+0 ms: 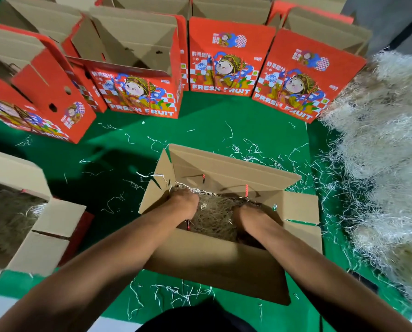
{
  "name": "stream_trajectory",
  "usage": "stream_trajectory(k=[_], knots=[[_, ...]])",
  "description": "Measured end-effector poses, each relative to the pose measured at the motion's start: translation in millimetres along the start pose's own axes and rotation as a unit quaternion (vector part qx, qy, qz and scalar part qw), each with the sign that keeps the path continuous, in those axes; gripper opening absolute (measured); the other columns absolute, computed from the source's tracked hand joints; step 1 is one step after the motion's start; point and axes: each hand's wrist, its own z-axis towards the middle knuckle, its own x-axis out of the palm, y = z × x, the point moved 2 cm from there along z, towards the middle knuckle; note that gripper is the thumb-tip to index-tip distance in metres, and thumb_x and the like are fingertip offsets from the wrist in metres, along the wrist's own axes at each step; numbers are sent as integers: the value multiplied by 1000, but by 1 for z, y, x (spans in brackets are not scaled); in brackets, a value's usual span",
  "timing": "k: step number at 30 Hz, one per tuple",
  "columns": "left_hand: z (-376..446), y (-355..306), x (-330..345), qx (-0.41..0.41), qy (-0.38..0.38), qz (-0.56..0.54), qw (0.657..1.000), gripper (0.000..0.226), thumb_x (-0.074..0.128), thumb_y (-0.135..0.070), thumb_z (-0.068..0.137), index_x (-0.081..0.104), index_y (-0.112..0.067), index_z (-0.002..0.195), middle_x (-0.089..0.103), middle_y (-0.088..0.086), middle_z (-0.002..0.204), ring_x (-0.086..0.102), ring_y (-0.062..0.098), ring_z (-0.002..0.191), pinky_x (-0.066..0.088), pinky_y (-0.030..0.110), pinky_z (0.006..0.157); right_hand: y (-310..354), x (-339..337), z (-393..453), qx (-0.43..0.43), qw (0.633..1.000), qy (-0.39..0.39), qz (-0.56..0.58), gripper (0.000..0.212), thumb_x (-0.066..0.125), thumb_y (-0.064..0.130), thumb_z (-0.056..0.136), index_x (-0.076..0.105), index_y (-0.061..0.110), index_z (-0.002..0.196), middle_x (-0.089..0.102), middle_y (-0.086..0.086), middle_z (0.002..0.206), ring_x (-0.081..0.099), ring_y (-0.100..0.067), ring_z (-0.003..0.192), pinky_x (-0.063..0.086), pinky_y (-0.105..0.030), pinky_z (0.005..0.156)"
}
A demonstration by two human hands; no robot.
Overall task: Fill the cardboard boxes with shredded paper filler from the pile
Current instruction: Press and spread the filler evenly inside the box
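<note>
packing is the step in hand: both hands are down inside the open cardboard box (214,257) on the green floor (200,130), pushing shredded paper filler (214,219) toward its bottom. left hand (184,202) sits at the box's left inner corner and right hand (248,212) near the middle, both buried in strands (fingers hidden, so i cannot tell whether they grip filler or just press it). the pile (387,144) lies just right of the box. this box looks only partly filled, i judge, so the next move calls for reaching right to the pile for another armful. red printed boxes (224,65) stand open behind, seemingly unfilled.
</note>
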Motion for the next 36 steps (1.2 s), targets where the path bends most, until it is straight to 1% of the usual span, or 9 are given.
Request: stream_trajectory(k=[5, 8, 12, 18, 23, 25, 27, 31, 36], knots=[[-6, -16, -9, 53, -119, -64, 989, 20, 61, -8, 89, 65, -16, 107, 67, 6, 106, 64, 26, 101, 52, 39, 88, 12, -20, 1, -18, 993, -99, -68, 31, 53, 3, 90, 64, 10, 119, 68, -14, 117, 63, -32, 111, 51, -38, 85], [-8, -24, 1, 81, -20, -192, 978, 22, 54, -6, 90, 62, -9, 110, 65, 10, 102, 63, 29, 96, 52, 37, 82, 17, -9, 10, -53, 995, -79, 7, 27, 49, 2, 92, 59, 10, 116, 65, -16, 119, 61, -35, 114, 48, -41, 93], [-7, -22, 9, 89, 59, -180, 978, 21, 45, -2, 92, 59, -5, 107, 62, 13, 107, 61, 30, 98, 45, 32, 76, 24, 4, 17, -68, 997, -11, 30, 44, 59, 14, 96, 52, 19, 138, 55, -10, 141, 54, -29, 128, 40, -42, 110], [-10, -11, -6, 62, -72, -112, 989, 19, 60, -15, 90, 63, -15, 109, 65, 7, 104, 63, 26, 95, 52, 41, 88, 14, -13, 5, -11, 997, -73, -22, 32, 54, 5, 90, 60, 9, 120, 66, -16, 122, 64, -34, 112, 51, -42, 91], [-14, -1, 6, 39, 178, -114, 977, 33, 54, -16, 98, 60, -2, 128, 66, 13, 118, 61, 21, 92, 51, 32, 83, 10, 11, 4, 18, 994, 102, -34, 18, 45, 6, 101, 59, -3, 92, 60, -20, 126, 59, -23, 85, 45, -31, 78], [-16, -4, 2, 57, 175, -122, 975, 27, 52, -15, 98, 63, -2, 118, 63, 7, 90, 54, 16, 71, 47, 27, 63, 9, 12, 1, 16, 996, 83, -12, 28, 46, 9, 101, 61, -1, 122, 54, -19, 141, 60, -28, 116, 45, -33, 96], [-21, -6, -6, 55, 123, -87, 987, 16, 48, -13, 94, 62, -7, 98, 54, 7, 80, 49, 19, 65, 37, 28, 53, 8, 3, 1, 8, 999, 25, 26, 31, 51, 3, 96, 62, 4, 124, 62, -18, 131, 61, -30, 119, 47, -32, 92], [-20, -7, -16, 55, 56, -92, 993, 27, 51, -18, 92, 62, -6, 115, 62, 11, 112, 58, 26, 89, 43, 32, 69, 4, -12, -2, -6, 999, -16, 51, 19, 53, -3, 84, 64, 8, 94, 71, -13, 93, 70, -30, 99, 51, -30, 73], [-35, 1, -9, 50, 173, -26, 983, 41, 43, -26, 98, 52, -6, 132, 55, 15, 126, 55, 28, 103, 45, 37, 91, 5, 10, -7, 12, 998, 55, -14, 37, 45, 12, 100, 57, 9, 135, 50, -15, 146, 50, -31, 131, 42, -38, 107]])
